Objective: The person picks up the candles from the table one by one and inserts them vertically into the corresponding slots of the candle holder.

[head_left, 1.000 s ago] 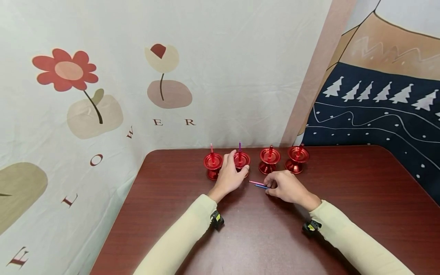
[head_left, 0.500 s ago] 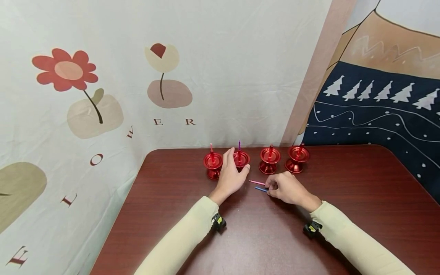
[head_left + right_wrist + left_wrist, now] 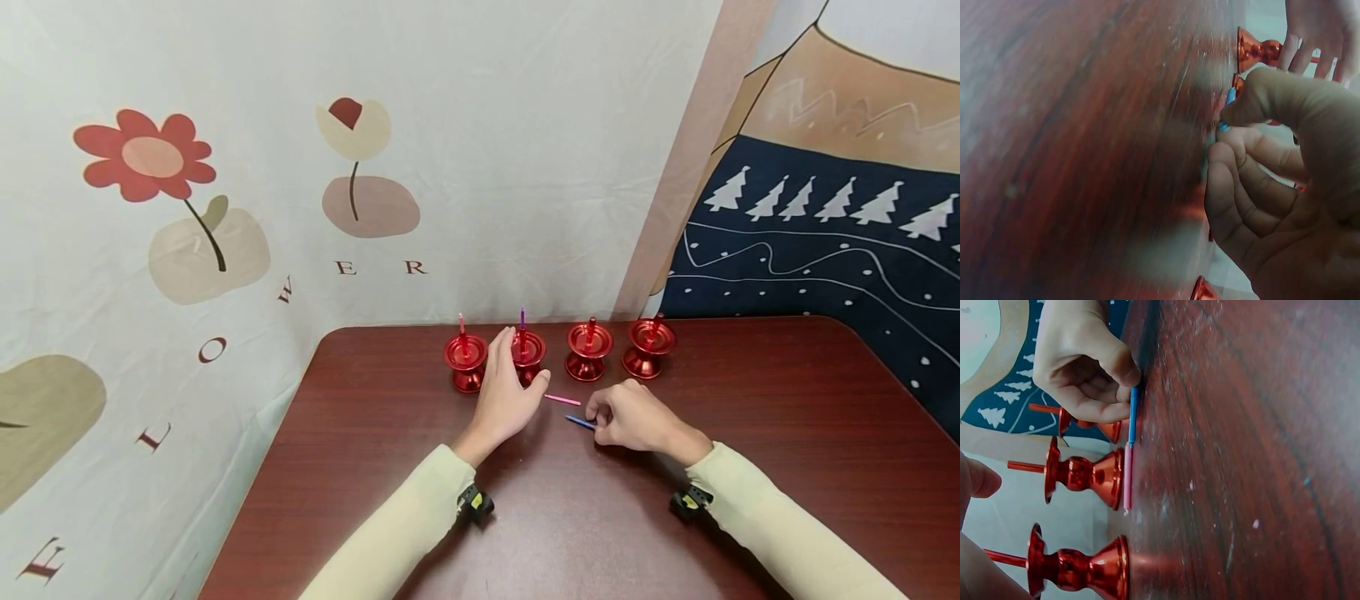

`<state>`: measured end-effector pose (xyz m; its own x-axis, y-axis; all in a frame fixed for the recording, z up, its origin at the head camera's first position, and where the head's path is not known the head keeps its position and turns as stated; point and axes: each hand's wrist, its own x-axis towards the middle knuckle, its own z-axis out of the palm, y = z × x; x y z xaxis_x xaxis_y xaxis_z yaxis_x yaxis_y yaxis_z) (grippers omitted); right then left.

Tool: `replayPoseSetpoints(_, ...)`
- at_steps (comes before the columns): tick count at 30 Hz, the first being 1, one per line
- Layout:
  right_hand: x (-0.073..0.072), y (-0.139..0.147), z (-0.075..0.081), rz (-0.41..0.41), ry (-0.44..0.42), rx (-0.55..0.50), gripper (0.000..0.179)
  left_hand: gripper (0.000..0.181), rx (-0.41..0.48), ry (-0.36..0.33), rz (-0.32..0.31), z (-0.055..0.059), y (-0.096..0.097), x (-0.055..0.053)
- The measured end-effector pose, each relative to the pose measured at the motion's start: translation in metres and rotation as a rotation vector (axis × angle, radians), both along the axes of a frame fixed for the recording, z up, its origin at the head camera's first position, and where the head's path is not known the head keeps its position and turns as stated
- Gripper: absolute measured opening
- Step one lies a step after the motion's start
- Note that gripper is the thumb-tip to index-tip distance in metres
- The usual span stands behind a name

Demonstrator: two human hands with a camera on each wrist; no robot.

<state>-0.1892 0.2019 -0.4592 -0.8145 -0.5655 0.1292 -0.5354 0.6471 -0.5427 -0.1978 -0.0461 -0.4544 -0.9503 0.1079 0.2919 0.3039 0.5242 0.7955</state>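
My right hand pinches one end of a thin blue candle between thumb and fingertip, low over the table. Beside it lies a thin pink candle, free of both hands. In the left wrist view the blue candle lines up end to end with the pink candle. Relaxed and holding nothing visible, my left hand is over the table beside the second red candle holder, partly covering it. A purple candle stands upright in that holder.
Leftmost in the row is a red candle holder with a pinkish candle. Two more, a third holder and a fourth holder, carry short red stems. The brown table meets a printed cloth behind.
The right hand has drawn the blue candle slightly right and towards me, apart from the pink one, which now lies clear of its fingers. The left hand has barely moved.
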Motion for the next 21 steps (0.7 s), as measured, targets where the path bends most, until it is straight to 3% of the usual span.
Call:
replayPoseSetpoints(1,0.0,0.002,0.0,0.011,0.007,-0.005,0.018,0.085,-0.002,-0.008,-0.002,0.01,0.001,0.007)
replayPoseSetpoints(10,-0.001,0.013,0.0,0.035,0.088,-0.058,0.024,0.076,-0.001,0.157,0.017,0.018,0.01,0.023)
replayPoseSetpoints(15,-0.002,0.018,0.002,0.014,0.107,-0.079,0.028,0.066,0.002,0.224,0.012,0.018,0.015,0.025)
replayPoseSetpoints(21,-0.006,0.024,0.008,-0.006,0.061,-0.117,0.024,0.055,0.0,0.22,-0.061,0.017,0.02,0.018)
